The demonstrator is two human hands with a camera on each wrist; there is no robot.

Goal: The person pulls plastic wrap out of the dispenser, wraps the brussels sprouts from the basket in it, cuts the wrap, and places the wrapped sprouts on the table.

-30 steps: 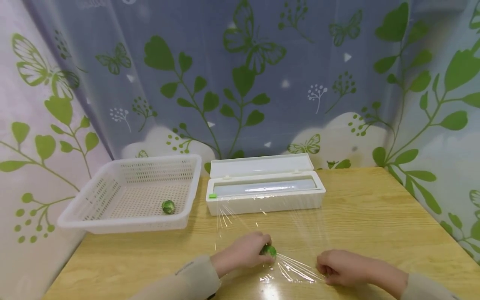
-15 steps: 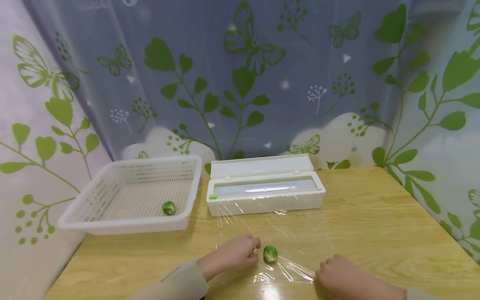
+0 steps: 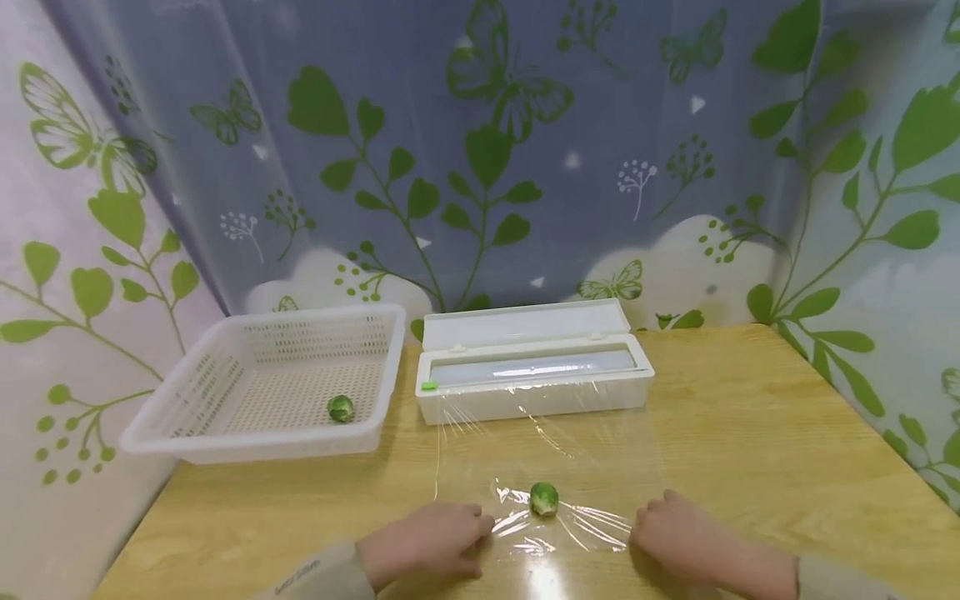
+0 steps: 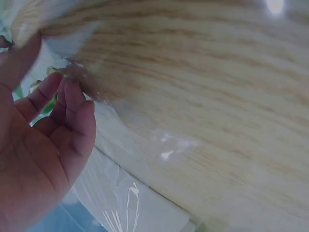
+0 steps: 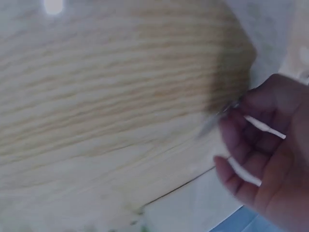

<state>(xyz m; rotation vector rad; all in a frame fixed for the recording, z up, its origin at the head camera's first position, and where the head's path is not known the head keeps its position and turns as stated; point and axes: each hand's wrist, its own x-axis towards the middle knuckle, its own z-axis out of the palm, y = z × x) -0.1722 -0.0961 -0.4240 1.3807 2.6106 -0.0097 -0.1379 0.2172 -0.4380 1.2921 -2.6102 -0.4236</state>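
A Brussels sprout point(image 3: 543, 499) rests on a sheet of plastic wrap point(image 3: 600, 454) that is drawn out over the table, with creases running sideways from it. My right hand point(image 3: 678, 537) pinches the sheet's near right edge; in the right wrist view the thumb and index finger point(image 5: 231, 116) meet on it. At the near left edge is my left hand point(image 3: 431, 542), its fingertips touching the wrap. The left wrist view shows the left thumb point(image 4: 21, 60) apart from the bent fingers point(image 4: 72, 111). Behind, the white wrap dispenser point(image 3: 536, 402) has its lid raised and the roll inside.
To the left stands a white perforated plastic basket point(image 3: 262, 450), holding another Brussels sprout point(image 3: 341, 408). A green slider point(image 3: 429, 386) sits at the dispenser's left front. The wooden table point(image 3: 750, 400) meets a patterned curtain point(image 3: 585, 208) at the back.
My left hand has let go of the sprout and moved left and nearer to the sheet's edge. New creases run from the sprout toward it. The right hand keeps its pinch.
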